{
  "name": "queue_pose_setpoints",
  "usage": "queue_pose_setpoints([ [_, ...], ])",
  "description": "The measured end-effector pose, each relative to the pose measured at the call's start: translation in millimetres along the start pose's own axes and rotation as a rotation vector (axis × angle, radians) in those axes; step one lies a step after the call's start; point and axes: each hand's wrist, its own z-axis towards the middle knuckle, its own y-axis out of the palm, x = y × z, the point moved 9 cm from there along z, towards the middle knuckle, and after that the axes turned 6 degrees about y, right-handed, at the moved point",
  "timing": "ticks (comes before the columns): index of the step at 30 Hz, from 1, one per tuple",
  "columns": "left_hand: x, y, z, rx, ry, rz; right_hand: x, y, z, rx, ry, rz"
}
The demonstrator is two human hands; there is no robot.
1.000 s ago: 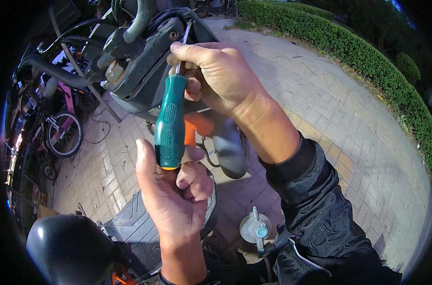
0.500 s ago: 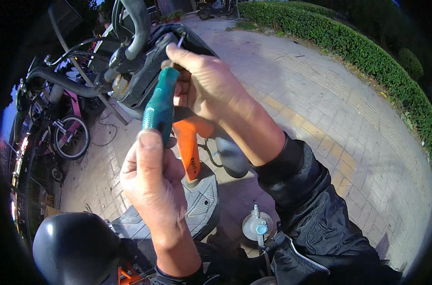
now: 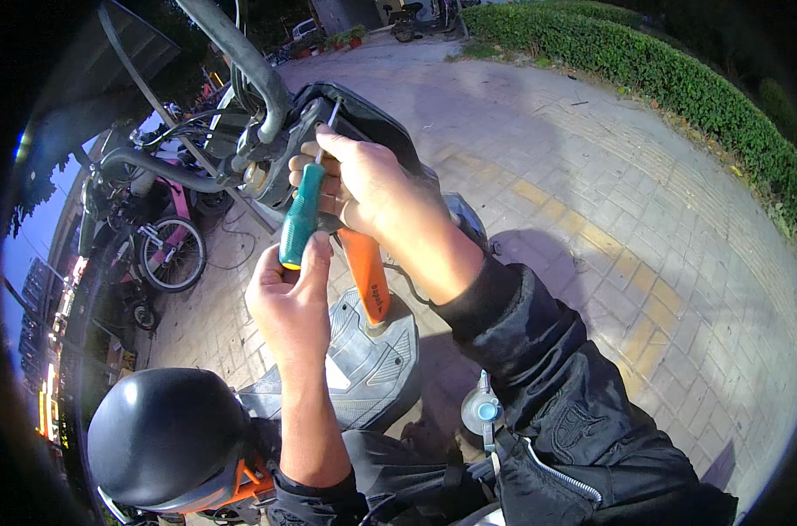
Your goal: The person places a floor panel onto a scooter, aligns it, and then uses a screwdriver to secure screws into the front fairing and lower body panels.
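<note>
A screwdriver (image 3: 300,215) with a green handle and a metal shaft slants up toward the black front housing (image 3: 377,114) of an electric scooter. My left hand (image 3: 286,298) is closed on the lower end of the handle, thumb and fingers pinching it. Higher up, my right hand (image 3: 377,184) is closed around the shaft just above the handle. Beyond the right thumb the shaft runs on to the housing, where its tip is too small to make out. The scooter's handlebar (image 3: 263,88) rises left of my right hand.
Below my hands are the scooter's orange stem piece (image 3: 365,273) and grey footboard (image 3: 385,355). A rounded black seat or case (image 3: 166,434) fills the lower left. A clear bottle (image 3: 482,408) is by my right sleeve. Bicycles (image 3: 172,254) stand left; a hedge (image 3: 644,83) borders the paving.
My left hand has slid down the screwdriver's handle to its end, showing more of the handle. The right hand stays on the shaft. The view has tilted, so the scooter sits lower and further right.
</note>
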Motion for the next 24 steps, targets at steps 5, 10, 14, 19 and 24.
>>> queue_pose_setpoints([
  [5, -31, 40, -12, -0.124, -0.469, -0.617, -21, -11, 1, -0.014, -0.024, 0.065],
  [10, -5, 19, -2, -0.046, -0.208, -0.215, -14, -4, -1, -0.031, -0.009, 0.147],
  [14, 25, 13, -2, 0.028, 0.175, 0.134, -15, 3, 8, -0.148, 0.037, 0.296],
  [19, -16, 54, -25, -0.101, -0.614, -0.67, -21, -4, 6, -0.158, 0.025, 0.34],
  [24, 37, 20, -6, 0.074, 0.167, 0.152, -22, -3, 11, -0.085, 0.019, 0.347],
])
